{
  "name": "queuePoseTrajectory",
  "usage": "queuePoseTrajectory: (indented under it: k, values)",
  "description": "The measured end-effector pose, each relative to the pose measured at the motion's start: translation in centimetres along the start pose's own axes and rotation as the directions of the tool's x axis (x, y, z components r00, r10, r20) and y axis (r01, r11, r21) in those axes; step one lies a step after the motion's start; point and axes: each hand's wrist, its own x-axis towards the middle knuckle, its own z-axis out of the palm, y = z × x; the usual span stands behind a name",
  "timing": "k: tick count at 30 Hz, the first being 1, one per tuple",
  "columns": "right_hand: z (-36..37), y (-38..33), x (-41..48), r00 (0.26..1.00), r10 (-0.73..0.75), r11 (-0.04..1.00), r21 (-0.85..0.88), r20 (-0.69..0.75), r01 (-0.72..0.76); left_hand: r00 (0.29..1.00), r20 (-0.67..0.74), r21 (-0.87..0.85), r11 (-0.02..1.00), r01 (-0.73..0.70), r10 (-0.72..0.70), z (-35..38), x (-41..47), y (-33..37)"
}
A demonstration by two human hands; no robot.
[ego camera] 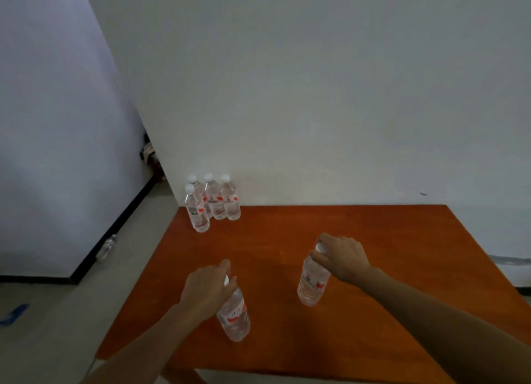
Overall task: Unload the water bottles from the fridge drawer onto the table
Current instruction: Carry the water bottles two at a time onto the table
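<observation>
Two clear water bottles with white caps and red-and-white labels are over the orange-brown table (373, 240). My left hand (205, 291) grips the neck and cap of the near-left bottle (235, 317), which leans slightly. My right hand (342, 257) holds the cap end of the other bottle (311, 283), upright near the table's middle. A cluster of several more bottles (212, 202) stands at the far left corner against the white wall. The fridge drawer is not in view.
One more bottle (107, 247) lies on the grey floor by the left wall's black skirting. A blue strip (14, 314) marks the floor at far left. Some dark clutter (150, 155) sits behind the wall corner.
</observation>
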Motion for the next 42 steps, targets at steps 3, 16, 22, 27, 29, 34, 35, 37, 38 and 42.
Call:
queuePoseTrajectory:
  k: [3,16,22,27,29,34,35,37,38,42]
  values:
    - [0.8,-3.0,3.7,0.999,0.048,0.998,0.036,-0.007,-0.047,0.999,0.000,-0.029,0.999,-0.041,0.041,-1.2,3.5,-3.9]
    - [4.6,-8.7,23.5,0.999,-0.025,0.989,0.147,0.028,0.021,0.992,0.025,0.011,0.992,-0.126,0.125,-1.2,20.9,-15.4]
    - [8.0,-10.3,32.6,0.988,-0.071,0.992,0.108,0.134,0.057,0.972,0.073,0.111,0.966,-0.231,0.224,-0.4,29.0,-17.4]
    - [9.5,-10.9,38.3,0.987,-0.092,0.994,0.074,0.130,0.083,0.966,0.121,0.236,0.939,-0.250,0.227,1.0,33.5,-18.9]
    - [9.7,-11.1,39.7,0.984,-0.109,0.992,0.076,0.140,0.099,0.964,0.128,0.259,0.931,-0.259,0.232,1.4,34.7,-19.5]
    - [10.6,-11.4,41.2,0.984,-0.107,0.990,0.108,0.140,0.092,0.968,0.105,0.247,0.937,-0.248,0.229,2.6,36.4,-21.0]
    - [10.7,-11.4,41.2,0.986,-0.098,0.989,0.126,0.133,0.081,0.968,0.097,0.239,0.939,-0.248,0.231,2.8,36.6,-21.2]
    - [10.8,-11.4,40.9,0.989,-0.061,0.983,0.181,0.133,0.036,0.971,0.084,0.197,0.951,-0.238,0.225,3.0,36.9,-21.5]
    - [10.8,-11.4,40.7,0.990,-0.035,0.977,0.215,0.139,0.005,0.973,0.075,0.164,0.959,-0.230,0.220,3.0,36.9,-21.6]
    - [10.1,-11.2,39.0,0.980,0.068,0.948,0.295,0.189,-0.122,0.971,-0.009,0.104,0.966,-0.236,0.238,2.1,36.5,-21.4]
